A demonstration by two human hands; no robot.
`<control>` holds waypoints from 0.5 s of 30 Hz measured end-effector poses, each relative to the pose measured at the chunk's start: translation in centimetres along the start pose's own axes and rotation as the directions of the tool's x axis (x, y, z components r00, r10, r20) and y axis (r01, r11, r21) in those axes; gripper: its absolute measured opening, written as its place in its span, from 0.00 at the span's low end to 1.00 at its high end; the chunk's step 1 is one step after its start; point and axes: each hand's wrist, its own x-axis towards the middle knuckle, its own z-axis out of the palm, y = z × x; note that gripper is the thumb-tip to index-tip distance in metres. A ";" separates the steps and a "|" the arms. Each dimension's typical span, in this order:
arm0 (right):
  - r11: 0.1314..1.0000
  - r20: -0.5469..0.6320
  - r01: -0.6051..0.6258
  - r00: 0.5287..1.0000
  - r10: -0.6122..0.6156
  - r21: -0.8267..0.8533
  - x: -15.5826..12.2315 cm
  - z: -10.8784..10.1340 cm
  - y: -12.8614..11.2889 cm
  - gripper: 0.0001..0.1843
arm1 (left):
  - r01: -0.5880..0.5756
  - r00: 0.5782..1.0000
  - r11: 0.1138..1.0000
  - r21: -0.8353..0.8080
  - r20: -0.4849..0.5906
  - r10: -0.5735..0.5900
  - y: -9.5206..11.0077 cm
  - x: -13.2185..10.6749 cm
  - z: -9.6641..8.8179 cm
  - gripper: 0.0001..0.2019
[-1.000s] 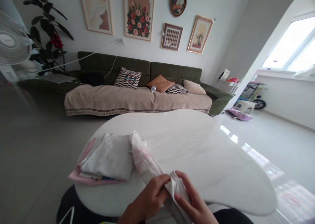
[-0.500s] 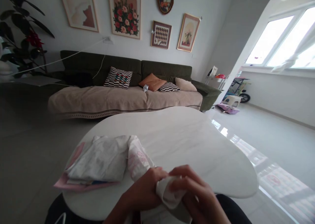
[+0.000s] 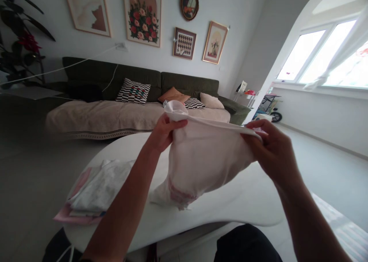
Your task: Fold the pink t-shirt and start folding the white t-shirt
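A thin white garment (image 3: 209, 154) with a pink print near its lower end hangs stretched above the white table (image 3: 247, 208). My left hand (image 3: 164, 133) pinches its upper left corner, where some fabric bunches up above the thumb. At the other end of the top edge, my right hand (image 3: 268, 145) grips the cloth between thumb and fingers. The garment's lower tip hangs down close to the tabletop; whether it touches, I cannot tell. A pile of folded clothes (image 3: 99, 187), white and grey over pink, lies on the table's left side, partly hidden behind my left forearm.
Beyond the table stands a dark green sofa (image 3: 94, 74) with a beige cover and several cushions. A small wheeled cart (image 3: 245, 97) is past its right end. My dark-clad knee (image 3: 244, 244) is below the table's near edge.
Both hands have risen from the near table edge and spread apart. The white garment, bunched up between them before, is now lifted and stretched out. The folded pile stays in place.
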 end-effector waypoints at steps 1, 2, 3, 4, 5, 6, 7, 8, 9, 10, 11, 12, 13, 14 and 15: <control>0.999 0.026 0.013 1.000 -0.012 -0.039 0.8 -0.9 -0.5 0.07 | -0.013 1.000 1.000 0.007 0.016 0.013 0.8 0.8 -0.5 0.20; 0.997 0.052 0.031 0.998 -0.027 -0.077 1.5 -1.7 -0.8 0.08 | -0.022 0.999 0.999 0.027 0.033 0.022 1.4 1.4 -1.0 0.21; 0.993 0.083 0.051 0.996 -0.042 -0.110 2.1 -2.5 -0.9 0.09 | -0.028 0.998 0.998 0.057 0.051 0.025 2.0 2.0 -1.6 0.20; 0.989 0.120 0.068 0.991 -0.051 -0.135 2.6 -3.2 -0.9 0.11 | -0.029 0.998 0.996 0.090 0.066 0.023 2.5 2.4 -2.3 0.20; 0.985 0.158 0.079 0.986 -0.055 -0.151 3.1 -3.9 -0.6 0.13 | -0.029 0.997 0.991 0.129 0.081 0.019 2.9 2.8 -3.0 0.18; 0.983 0.199 0.081 0.979 -0.048 -0.162 3.6 -4.6 -0.2 0.17 | -0.028 0.995 0.985 0.171 0.096 0.012 3.3 3.1 -3.7 0.17; 0.982 0.238 0.075 0.971 -0.032 -0.175 4.0 -5.2 0.3 0.21 | -0.027 0.993 0.976 0.216 0.115 0.002 3.6 3.4 -4.4 0.15; 0.980 0.277 0.061 0.961 -0.006 -0.190 4.4 -5.7 0.8 0.24 | -0.025 0.990 0.964 0.265 0.138 -0.013 3.9 3.6 -5.0 0.14; 0.977 0.315 0.044 0.949 0.025 -0.210 4.7 -6.1 1.4 0.25 | -0.018 0.986 0.947 0.319 0.165 -0.037 4.3 3.7 -5.4 0.14; 0.972 0.350 0.026 0.935 0.059 -0.234 4.9 -6.5 2.0 0.27 | -0.006 0.978 0.925 0.380 0.196 -0.074 4.6 3.8 -5.9 0.14; 0.965 0.381 0.011 0.920 0.092 -0.261 5.1 -6.9 2.5 0.27 | 0.012 0.965 0.895 0.446 0.229 -0.127 5.0 3.8 -6.1 0.14; 0.957 0.397 0.004 0.910 0.116 -0.289 5.2 -7.2 3.0 0.27 | 0.034 0.946 0.857 0.514 0.259 -0.192 5.4 3.7 -6.3 0.13; 0.948 0.397 0.006 0.909 0.127 -0.318 5.3 -7.5 3.3 0.27 | 0.053 0.922 0.813 0.579 0.285 -0.264 5.7 3.5 -6.5 0.13; 0.937 0.379 0.015 0.916 0.127 -0.350 5.3 -7.8 3.5 0.26 | 0.068 0.894 0.765 0.640 0.302 -0.332 6.0 3.3 -6.5 0.14; 0.922 0.342 0.026 0.932 0.117 -0.386 5.2 -8.1 3.7 0.25 | 0.075 0.866 0.718 0.692 0.312 -0.392 6.3 2.9 -6.5 0.14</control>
